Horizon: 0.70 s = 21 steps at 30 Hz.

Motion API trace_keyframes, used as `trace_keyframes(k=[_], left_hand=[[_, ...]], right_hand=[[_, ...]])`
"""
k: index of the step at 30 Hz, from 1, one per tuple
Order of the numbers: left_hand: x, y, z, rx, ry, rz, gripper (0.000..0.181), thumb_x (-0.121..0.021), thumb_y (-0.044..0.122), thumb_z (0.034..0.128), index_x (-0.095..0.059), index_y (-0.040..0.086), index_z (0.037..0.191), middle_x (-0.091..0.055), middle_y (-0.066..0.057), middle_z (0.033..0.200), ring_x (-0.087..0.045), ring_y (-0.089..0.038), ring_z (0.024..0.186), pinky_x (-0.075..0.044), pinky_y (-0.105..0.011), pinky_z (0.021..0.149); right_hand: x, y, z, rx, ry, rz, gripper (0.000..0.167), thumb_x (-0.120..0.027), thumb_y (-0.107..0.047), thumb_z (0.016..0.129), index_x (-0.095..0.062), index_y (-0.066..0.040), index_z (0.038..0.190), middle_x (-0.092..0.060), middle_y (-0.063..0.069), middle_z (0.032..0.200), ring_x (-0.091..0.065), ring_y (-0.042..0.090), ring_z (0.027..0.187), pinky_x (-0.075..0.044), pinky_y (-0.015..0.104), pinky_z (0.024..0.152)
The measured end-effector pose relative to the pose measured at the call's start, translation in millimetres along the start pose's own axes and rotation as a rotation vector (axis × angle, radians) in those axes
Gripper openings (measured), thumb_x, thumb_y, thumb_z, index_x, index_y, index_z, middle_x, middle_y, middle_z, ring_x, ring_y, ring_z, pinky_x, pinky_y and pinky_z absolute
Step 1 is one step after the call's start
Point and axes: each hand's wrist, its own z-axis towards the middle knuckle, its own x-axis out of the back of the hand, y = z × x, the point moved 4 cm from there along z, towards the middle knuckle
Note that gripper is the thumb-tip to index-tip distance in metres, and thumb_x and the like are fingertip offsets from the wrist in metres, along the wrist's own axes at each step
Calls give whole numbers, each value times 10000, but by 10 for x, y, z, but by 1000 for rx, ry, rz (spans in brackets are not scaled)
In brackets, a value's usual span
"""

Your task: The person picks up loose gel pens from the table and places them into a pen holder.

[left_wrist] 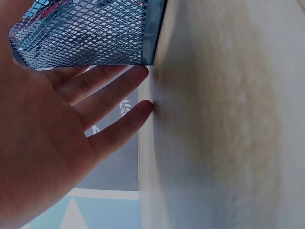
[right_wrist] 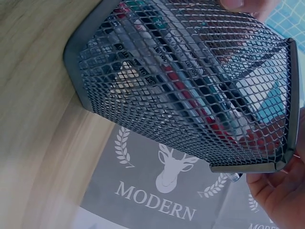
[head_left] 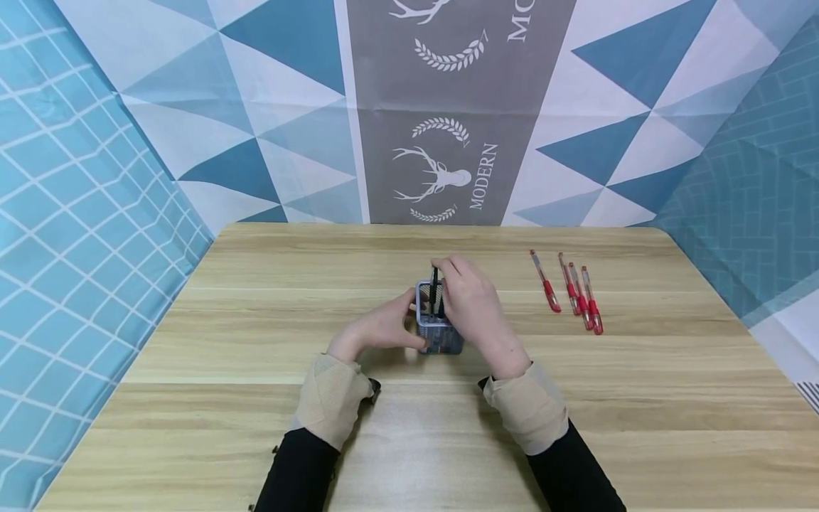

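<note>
A dark metal mesh pen holder stands upright on the table, with several pens visible through its mesh. My left hand grips its left side, thumb at the near corner; in the left wrist view that hand's fingers spread along the mesh. Over the holder's right rim, my right hand pinches the top of a black pen, which stands upright in the opening. The right wrist view shows only part of this right hand, beyond the rim; the pen's grip point is hidden there.
To the right on the wooden table lie several red-grip pens: one pen apart, the others in a close group. A patterned backdrop rises behind the table's far edge, and a blue grid cloth hangs at left.
</note>
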Motion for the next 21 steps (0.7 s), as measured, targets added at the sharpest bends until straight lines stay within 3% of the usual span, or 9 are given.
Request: trace_keyframes(k=[5,10,21], left_hand=[[3,9,4,4,-1,-5,832,-774,144,636,-322,130,1334,-521,-40,1222,-496,-194,1136,-366,-369,1020],[0,16,2,6,-7,-4,852,-775,141,639,-305,126,1350,-507,-45,1244,-490,-198,1148,-365,-367,1022],[-11,2,8,9,-9,6,841,-769,156,649,-303,148,1349,-516,-23,1229,-492,-177,1137,-372,-363,1013]], right_hand=[[13,-20,5,27,45,-58,288,-530,43,793,-615,5,1065,-613,104,983,-607,243,829,-524,331,730],[25,-1,3,4,60,-42,277,-548,32,787,-623,22,1054,-571,121,989,-589,244,822,-528,342,672],[36,84,-1,-76,-7,18,250,-532,-7,831,-621,13,1064,-541,114,961,-563,226,803,-518,336,696]])
